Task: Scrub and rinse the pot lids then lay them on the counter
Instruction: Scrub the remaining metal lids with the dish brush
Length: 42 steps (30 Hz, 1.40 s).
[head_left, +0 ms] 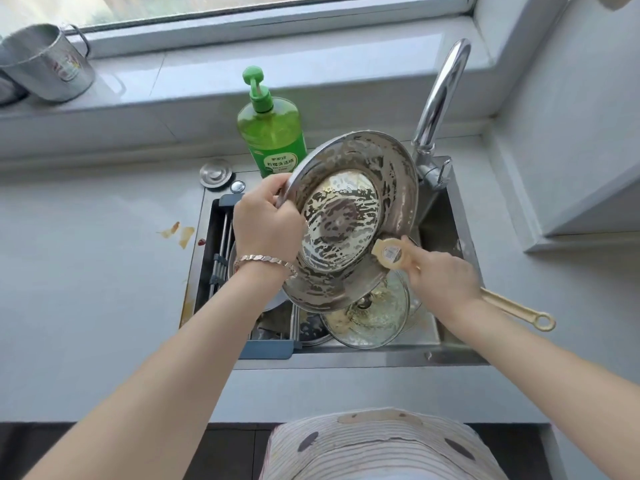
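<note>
A large steel pot lid [349, 216], streaked with suds, is tilted on edge over the sink [446, 216], its underside facing me. My left hand [265, 220] grips its left rim. My right hand [441, 277] holds a beige long-handled dish brush [389, 252], whose round head touches the lid's lower right edge. Below, a glass lid [369, 318] with a greasy film lies in the sink. Another lid or dish [311, 329] lies partly hidden beside it.
A green dish soap bottle [272, 128] stands behind the sink, and the chrome faucet [438, 98] rises at its back right. A drying rack [221, 244] spans the sink's left side. Grey counter [86, 271] lies left, with food scraps [180, 233]. A metal cup [46, 60] sits on the sill.
</note>
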Available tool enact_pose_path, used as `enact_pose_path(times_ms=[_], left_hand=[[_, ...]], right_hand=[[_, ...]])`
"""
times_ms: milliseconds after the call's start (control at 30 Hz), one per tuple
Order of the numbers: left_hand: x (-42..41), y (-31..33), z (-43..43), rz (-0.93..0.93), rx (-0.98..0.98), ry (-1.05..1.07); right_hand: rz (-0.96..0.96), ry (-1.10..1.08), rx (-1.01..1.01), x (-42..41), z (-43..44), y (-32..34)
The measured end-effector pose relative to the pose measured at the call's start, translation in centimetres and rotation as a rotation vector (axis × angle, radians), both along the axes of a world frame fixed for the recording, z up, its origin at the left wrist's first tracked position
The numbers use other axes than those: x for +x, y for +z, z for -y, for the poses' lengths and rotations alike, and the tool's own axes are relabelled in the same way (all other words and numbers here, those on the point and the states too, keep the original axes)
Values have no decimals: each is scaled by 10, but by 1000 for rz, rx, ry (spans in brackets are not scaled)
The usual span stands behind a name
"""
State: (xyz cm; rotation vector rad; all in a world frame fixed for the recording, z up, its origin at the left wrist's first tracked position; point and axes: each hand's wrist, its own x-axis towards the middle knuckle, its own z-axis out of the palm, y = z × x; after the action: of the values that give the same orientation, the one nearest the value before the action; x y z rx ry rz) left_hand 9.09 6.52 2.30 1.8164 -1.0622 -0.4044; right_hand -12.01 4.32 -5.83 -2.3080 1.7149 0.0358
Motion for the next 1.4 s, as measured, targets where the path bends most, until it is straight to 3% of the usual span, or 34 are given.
enact_pose_path(times_ms=[167, 333, 500, 667, 833, 1033, 1200, 1400], left_hand=[[-7, -6, -1, -58, -19, 3], [-4, -4, -8, -157, -50, 85], [-11, -3, -11, -164, -94, 82], [-4, 0, -15, -229, -144, 138], [-8, -2, -17, -241, -117, 167], [4, -1, -19, -368, -174, 364], [3, -9, -22, -458, -87, 477], [21, -16, -31, -528, -58, 599]], right_hand=[[67, 249, 130, 32, -46, -8], [128, -73, 160, 4, -17, -6], [360, 107, 282, 43, -65, 5], [391, -216, 362, 19, -37, -11], [600, -46, 503, 60, -72, 11], [485, -185, 477, 35, -44, 10], [714, 14, 516, 81, -65, 32], [388, -2, 524, 43, -50, 25]])
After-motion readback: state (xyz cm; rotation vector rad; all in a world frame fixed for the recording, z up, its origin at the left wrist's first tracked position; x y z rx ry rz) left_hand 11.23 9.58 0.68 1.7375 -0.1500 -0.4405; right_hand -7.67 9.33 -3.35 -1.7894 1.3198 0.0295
